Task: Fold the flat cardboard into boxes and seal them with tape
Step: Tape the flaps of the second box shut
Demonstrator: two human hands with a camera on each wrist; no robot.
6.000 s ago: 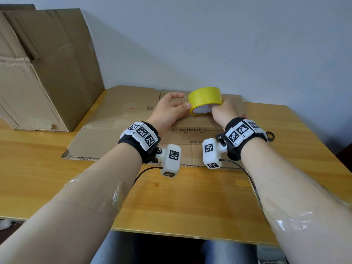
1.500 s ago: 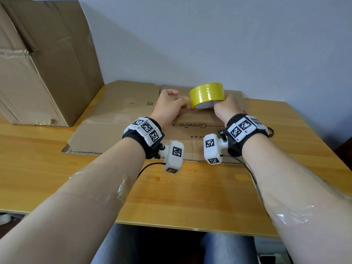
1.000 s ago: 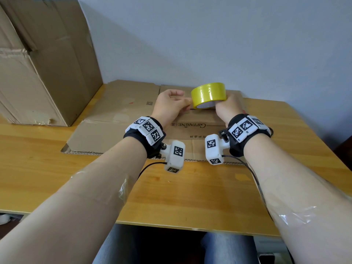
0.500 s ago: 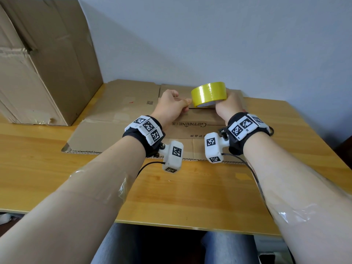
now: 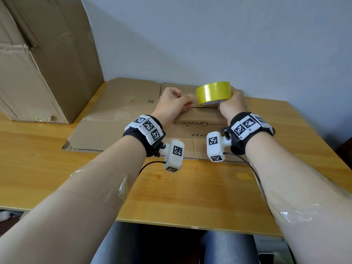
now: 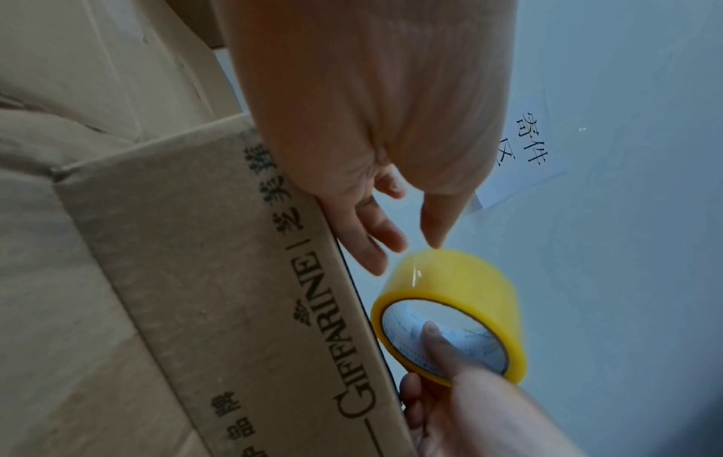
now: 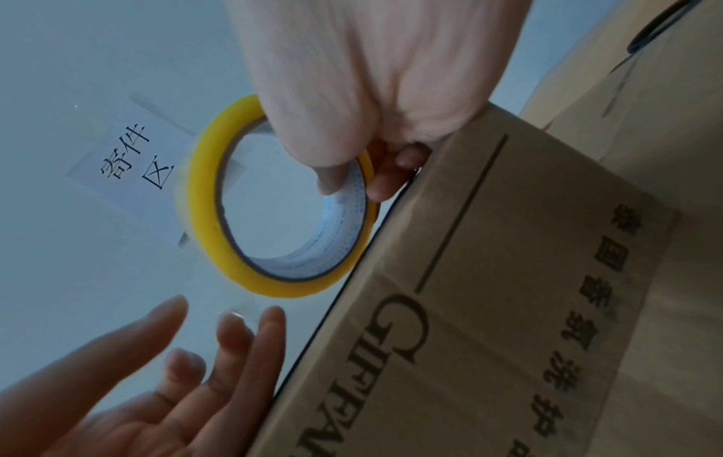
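Over the far centre of the wooden surface (image 5: pixel 190 191), the right hand (image 5: pixel 231 104) holds the yellow tape roll (image 5: pixel 213 92) above the flat cardboard (image 5: pixel 122 113). Right grip: grasping the roll, thumb (image 6: pixel 434 340) inside the core, other fingers wrapped round the outer side. Roll is tilted, core opening facing down and toward the person.

Left hand (image 5: pixel 172 105) sits just beside the roll on its left. In the left wrist view the thumb tip (image 6: pixel 436 238) touches the roll's outer face; the fingers (image 6: pixel 371 241) are extended, near the roll, not wrapped on it. Left grip: released, nothing held. Whether a tape end is lifted from the roll cannot be told; a faint clear film shows near the fingertips in the right wrist view, too blurred to confirm.

Cardboard: lies flat, unfolded, flaps spread, printed "GIFFARINE" (image 5: pixel 190 123), far edge close to the wall (image 5: pixel 228 44).

Other items:
- Assembled cardboard box (image 5: pixel 38 60), upright at far left of surface, next to the flat sheet.
- Paper label w/ printed characters (image 7: pixel 133 167) on the wall behind the roll.
- Wrist units w/ marker tags on both forearms; cables trail over the surface.
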